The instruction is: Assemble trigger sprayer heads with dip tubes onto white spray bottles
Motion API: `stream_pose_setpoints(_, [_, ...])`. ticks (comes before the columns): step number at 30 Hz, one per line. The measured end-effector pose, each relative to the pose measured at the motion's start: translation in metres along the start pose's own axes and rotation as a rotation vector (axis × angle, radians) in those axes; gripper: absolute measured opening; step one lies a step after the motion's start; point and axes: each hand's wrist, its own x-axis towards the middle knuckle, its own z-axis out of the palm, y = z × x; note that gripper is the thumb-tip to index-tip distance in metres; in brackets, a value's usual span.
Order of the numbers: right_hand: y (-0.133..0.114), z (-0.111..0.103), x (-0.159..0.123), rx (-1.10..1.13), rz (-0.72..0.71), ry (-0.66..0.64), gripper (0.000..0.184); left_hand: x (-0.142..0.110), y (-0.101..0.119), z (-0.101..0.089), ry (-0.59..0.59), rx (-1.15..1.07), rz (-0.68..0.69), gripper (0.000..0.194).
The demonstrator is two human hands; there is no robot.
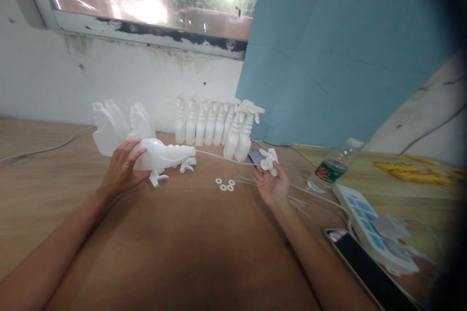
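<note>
Spray bottle: the white bottle [156,153] is left of centre, tipped on its side, its long axis nearly level and its neck pointing right.
Left hand: this nearer hand [122,167] has its grip closed around the bottle's base end.
Trigger head: the white sprayer top [269,162] is right of centre, between the fingers of the right hand [273,187].
Dip tube: it [226,159] runs leftward from the trigger head to the bottle's mouth; its tip seems to be at the opening, though whether inside is unclear.
Alignment: the bottle lies left of the right-hand grip, neck facing it, tube roughly in line.
Nearby: loose trigger heads [157,178] below the bottle and washers [223,187] at centre, on the wooden surface [200,243].
Behind: a row of capped spray bottles [210,124].
</note>
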Motion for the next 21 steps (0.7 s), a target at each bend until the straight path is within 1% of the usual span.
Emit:
stream_pose_setpoints(6, [0.002,0.003,-0.001,-0.027,-0.017,0.016,0.019,0.001,0.002,0.000,0.029,0.013,0.050,0.088])
stream_pose_setpoints(10, [0.007,0.006,-0.003,-0.057,0.014,-0.010,0.019,0.002,0.005,0.000,-0.001,0.008,0.069,0.086])
stream_pose_setpoints(13, [0.004,0.003,-0.001,-0.018,-0.001,-0.021,0.019,0.002,0.004,-0.001,-0.009,0.009,0.065,0.086])
stream_pose_setpoints(17, [-0.004,-0.005,0.004,0.021,-0.062,0.030,0.019,0.002,0.001,-0.002,0.018,0.013,0.036,0.086])
stream_pose_setpoints(21, [-0.007,-0.007,0.005,0.012,-0.070,0.053,0.019,0.002,0.001,-0.002,0.014,0.022,0.021,0.085])
